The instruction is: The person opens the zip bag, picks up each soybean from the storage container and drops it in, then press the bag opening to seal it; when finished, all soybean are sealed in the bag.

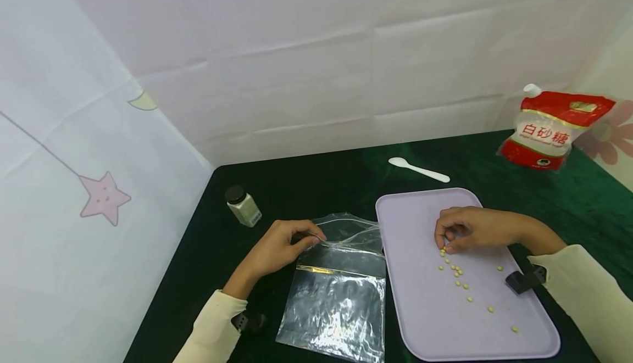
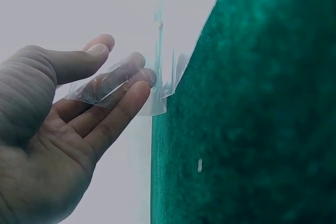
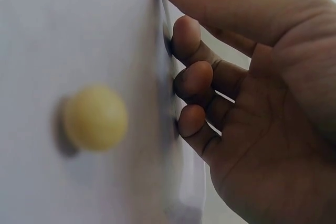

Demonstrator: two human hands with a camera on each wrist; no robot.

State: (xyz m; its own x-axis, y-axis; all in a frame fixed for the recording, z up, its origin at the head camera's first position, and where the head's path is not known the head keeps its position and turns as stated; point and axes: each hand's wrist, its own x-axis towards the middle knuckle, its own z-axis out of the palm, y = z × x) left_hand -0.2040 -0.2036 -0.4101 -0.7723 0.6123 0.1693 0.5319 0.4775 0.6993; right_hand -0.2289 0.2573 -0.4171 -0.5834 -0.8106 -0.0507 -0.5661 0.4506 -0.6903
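Observation:
A clear zip bag [image 1: 336, 297] lies left of the tray with its mouth partly spread at the top. My left hand [image 1: 289, 245] pinches the bag's upper left edge between thumb and fingers; in the left wrist view the clear plastic [image 2: 107, 90] passes over the fingers. Small round yellow pellets [image 1: 457, 271] are scattered on the lilac tray [image 1: 415, 308]. My right hand [image 1: 475, 230] is low over the tray, its thumb and index fingertips together at a pellet. Its other fingers curl in near the surface. One pellet [image 3: 96, 117] shows large in the right wrist view.
A small jar [image 1: 244, 207] with a black lid stands left of the bag. Behind the tray lies a white plastic spoon [image 1: 419, 170]. A red and white sugar pouch [image 1: 546, 129] stands at the back right. Dark green cloth [image 1: 316, 182] covers the table.

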